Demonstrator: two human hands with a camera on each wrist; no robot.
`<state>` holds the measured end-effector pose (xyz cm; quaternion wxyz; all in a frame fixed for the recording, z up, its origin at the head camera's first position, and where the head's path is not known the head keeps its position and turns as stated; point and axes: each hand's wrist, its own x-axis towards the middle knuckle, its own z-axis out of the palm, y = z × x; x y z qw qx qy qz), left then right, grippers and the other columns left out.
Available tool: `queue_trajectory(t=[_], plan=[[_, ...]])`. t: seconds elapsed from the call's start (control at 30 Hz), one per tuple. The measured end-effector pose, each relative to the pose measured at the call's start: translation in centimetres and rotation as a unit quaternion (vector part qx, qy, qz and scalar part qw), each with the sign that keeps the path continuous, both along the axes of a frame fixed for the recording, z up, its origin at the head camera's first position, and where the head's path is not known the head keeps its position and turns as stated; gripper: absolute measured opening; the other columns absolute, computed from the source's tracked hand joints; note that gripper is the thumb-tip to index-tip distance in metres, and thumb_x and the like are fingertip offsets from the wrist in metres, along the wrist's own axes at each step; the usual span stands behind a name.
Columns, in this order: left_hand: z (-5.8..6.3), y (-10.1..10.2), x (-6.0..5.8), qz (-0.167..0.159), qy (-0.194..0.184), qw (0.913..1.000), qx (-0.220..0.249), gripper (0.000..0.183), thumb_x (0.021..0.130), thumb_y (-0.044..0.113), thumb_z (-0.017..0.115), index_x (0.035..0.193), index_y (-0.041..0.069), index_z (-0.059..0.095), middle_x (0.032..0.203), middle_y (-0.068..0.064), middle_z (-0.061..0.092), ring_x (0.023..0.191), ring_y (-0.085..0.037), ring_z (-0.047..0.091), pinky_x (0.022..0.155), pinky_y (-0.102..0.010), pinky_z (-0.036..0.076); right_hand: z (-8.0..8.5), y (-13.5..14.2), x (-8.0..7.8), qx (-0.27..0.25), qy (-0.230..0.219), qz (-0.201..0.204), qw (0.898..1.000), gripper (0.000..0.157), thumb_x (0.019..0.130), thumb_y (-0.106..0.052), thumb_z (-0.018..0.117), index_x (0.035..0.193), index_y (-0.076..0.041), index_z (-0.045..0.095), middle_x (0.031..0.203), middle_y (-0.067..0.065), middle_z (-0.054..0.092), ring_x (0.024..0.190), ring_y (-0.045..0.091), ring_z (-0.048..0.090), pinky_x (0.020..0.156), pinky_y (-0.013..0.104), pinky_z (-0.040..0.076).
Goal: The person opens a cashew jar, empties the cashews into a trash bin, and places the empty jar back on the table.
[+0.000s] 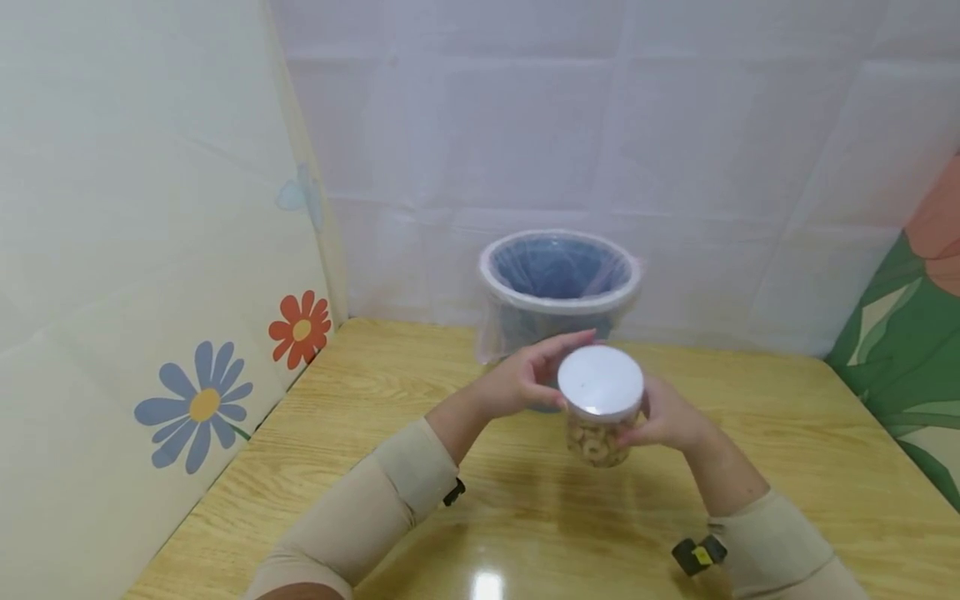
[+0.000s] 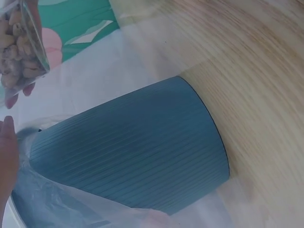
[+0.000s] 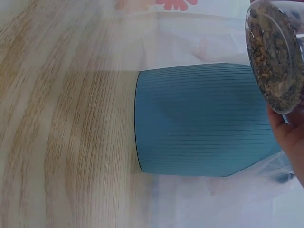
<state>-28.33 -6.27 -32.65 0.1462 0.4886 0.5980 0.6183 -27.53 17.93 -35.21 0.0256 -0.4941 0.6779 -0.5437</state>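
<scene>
A clear jar [image 1: 592,442] with a white lid [image 1: 600,381] is held upright above the table. Pale curved or ring-shaped pieces fill it. My right hand [image 1: 672,418] grips the jar from its right side, thumb on the front. On the other side, my left hand [image 1: 521,382] has its fingers spread, with the thumb close to the lid's left edge; whether it touches cannot be told. In the right wrist view, the jar's bottom [image 3: 274,57] shows dark crumbs, and fingers of the right hand [image 3: 293,142] lie against it.
Behind the hands stands a blue ribbed bin [image 1: 517,329] with a white rim [image 1: 491,279] and a clear plastic liner [image 1: 491,333]. The wood-grain table [image 1: 337,467] meets white cloth [image 1: 712,167] at the back. Flower-printed cloths hang at both sides.
</scene>
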Motion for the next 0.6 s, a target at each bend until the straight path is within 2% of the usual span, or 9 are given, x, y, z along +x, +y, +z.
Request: queue_trajectory(t=[0.3, 0.53, 0.6], plan=[[-0.49, -0.09, -0.22, -0.009, -0.008, 0.9999, -0.002, 0.105, 0.068, 0.039, 0.076, 0.145, 0.003, 0.014, 0.143, -0.024, 0.027, 0.124, -0.025, 0.040, 0.101, -0.040, 0.036, -0.14, -0.37, -0.10, 0.015, 0.009, -0.015, 1.000, 0.095, 0.056, -0.006, 0.080, 0.134, 0.009, 0.029, 0.128, -0.004, 0.049, 0.116, 0.013, 0.047, 0.100, 0.026, 0.034], [-0.37, -0.13, 0.07, 0.003, -0.015, 0.9999, -0.006, 0.105, 0.066, 0.034, 0.078, 0.146, 0.007, 0.016, 0.141, -0.023, 0.031, 0.123, -0.024, 0.042, 0.101, -0.039, 0.036, -0.08, -0.56, 0.20, 0.029, 0.006, -0.046, 0.998, 0.096, 0.054, -0.002, 0.080, 0.135, 0.007, 0.029, 0.130, -0.006, 0.047, 0.118, 0.011, 0.044, 0.101, 0.023, 0.030], [-0.40, -0.11, 0.12, 0.006, -0.014, 0.9999, -0.003, 0.104, 0.066, 0.032, 0.079, 0.146, 0.007, 0.017, 0.140, -0.023, 0.032, 0.123, -0.024, 0.042, 0.101, -0.039, 0.036, -0.08, -0.62, 0.23, 0.034, 0.005, -0.057, 0.998, 0.096, 0.054, -0.001, 0.080, 0.136, 0.005, 0.030, 0.130, -0.005, 0.047, 0.119, 0.010, 0.043, 0.103, 0.030, 0.029]])
